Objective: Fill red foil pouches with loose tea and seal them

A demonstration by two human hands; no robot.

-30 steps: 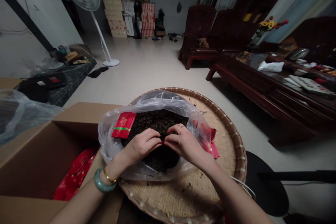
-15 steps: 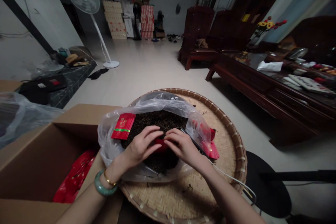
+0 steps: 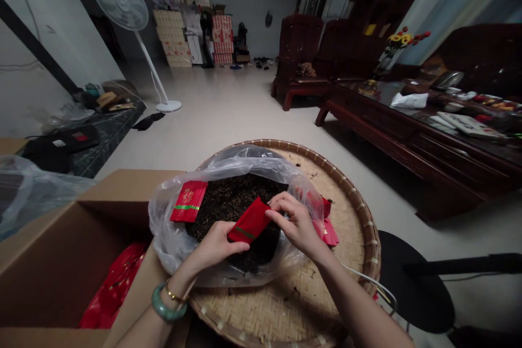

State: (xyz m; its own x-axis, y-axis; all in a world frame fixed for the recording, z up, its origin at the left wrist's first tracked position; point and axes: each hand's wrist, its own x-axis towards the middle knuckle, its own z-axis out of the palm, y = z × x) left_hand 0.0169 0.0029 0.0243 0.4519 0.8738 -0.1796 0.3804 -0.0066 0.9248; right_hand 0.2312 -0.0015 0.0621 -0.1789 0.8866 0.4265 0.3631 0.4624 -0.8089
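Note:
A red packet with a green stripe [image 3: 250, 221] is held tilted over the dark tea leaves [image 3: 228, 196]. My left hand [image 3: 220, 244], with a green bangle at the wrist, grips its lower left end between thumb and fingers. At the upper right corner, my right hand [image 3: 291, 220] pinches the packet's edge. The leaves fill an opened clear plastic bag [image 3: 167, 239], which rests on a round woven bamboo tray [image 3: 261, 315]. A stack of red packets [image 3: 189, 201] lies on the leaves at the bag's left side.
To the left, an open cardboard box [image 3: 53, 261] contains several red packets [image 3: 116, 288]. More red packets [image 3: 329, 232] lie on the tray right of the bag, near a white cable [image 3: 367, 277]. A black round stand base [image 3: 416, 288] is at the right; a white fan [image 3: 122, 2] stands beyond.
The red packet has come up into clear view, turned with its striped face showing. My right hand has shifted slightly right, and my left hand has moved lower. The camera view has shifted slightly.

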